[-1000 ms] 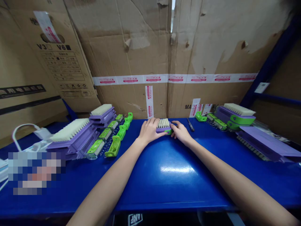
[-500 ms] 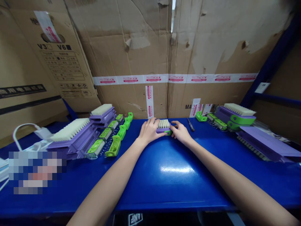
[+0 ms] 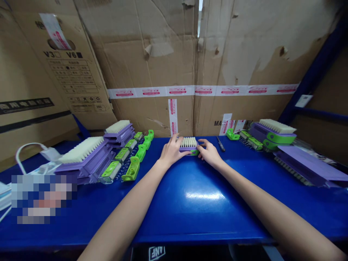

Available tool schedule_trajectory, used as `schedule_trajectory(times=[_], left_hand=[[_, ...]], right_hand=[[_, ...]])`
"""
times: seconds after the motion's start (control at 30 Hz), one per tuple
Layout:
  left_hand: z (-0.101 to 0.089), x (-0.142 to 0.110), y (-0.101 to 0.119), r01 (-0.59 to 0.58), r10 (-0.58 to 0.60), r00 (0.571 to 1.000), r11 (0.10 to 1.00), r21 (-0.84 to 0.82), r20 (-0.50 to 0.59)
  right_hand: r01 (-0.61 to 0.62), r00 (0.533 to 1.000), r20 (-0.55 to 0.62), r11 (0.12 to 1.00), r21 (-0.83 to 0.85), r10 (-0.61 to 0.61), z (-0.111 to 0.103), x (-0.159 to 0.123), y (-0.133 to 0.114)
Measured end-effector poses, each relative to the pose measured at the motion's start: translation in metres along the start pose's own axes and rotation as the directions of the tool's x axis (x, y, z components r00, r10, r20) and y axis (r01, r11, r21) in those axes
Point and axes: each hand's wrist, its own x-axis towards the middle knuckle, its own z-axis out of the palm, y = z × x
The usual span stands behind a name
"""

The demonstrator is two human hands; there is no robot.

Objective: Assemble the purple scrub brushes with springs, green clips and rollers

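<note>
A brush [image 3: 188,143] with cream bristles facing up, a purple body and a green piece low on its near right side lies on the blue table [image 3: 201,217]. My left hand [image 3: 171,151] grips its left end, thumb along the near side and fingers behind. At the right end, my right hand [image 3: 209,152] has its thumb and bent fingers closed on the brush. Parts of both ends are hidden by the fingers. Just right of that hand lies a dark screwdriver-like tool [image 3: 221,144].
On the left stand purple bristled brush parts [image 3: 84,157], a row of green-and-clear pieces [image 3: 122,154] and green brackets [image 3: 132,169]. To the right are green-sided brushes [image 3: 280,137], a purple part [image 3: 310,163] and a green bracket [image 3: 232,134]. Cardboard [image 3: 152,69] walls the back.
My left hand has shifted a little to the left and its fingers have lifted slightly, so more of the bristles shows. My right hand stays almost where it was.
</note>
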Motion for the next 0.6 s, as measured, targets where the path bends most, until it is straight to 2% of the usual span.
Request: schedule_trajectory(times=[0.17,0.37,0.6], left_hand=[[0.0023,0.0004,-0.0025,0.03,-0.032,0.999,0.998,-0.063,-0.023],[0.0044,0.0001,-0.0022,0.019,-0.021,0.999,0.998,-0.059,-0.029],[0.0039,0.0001,-0.0012,0.008,-0.01,1.0,0.998,-0.059,-0.018]], right_hand=[[0.009,0.999,-0.037,1.0,-0.009,-0.009,-0.0002,-0.002,-0.0024],[0.094,0.99,-0.1,0.991,-0.096,-0.104,-0.0014,0.0002,0.0011],[0.191,0.97,-0.127,0.974,-0.118,-0.206,-0.0004,0.0015,0.0069]])
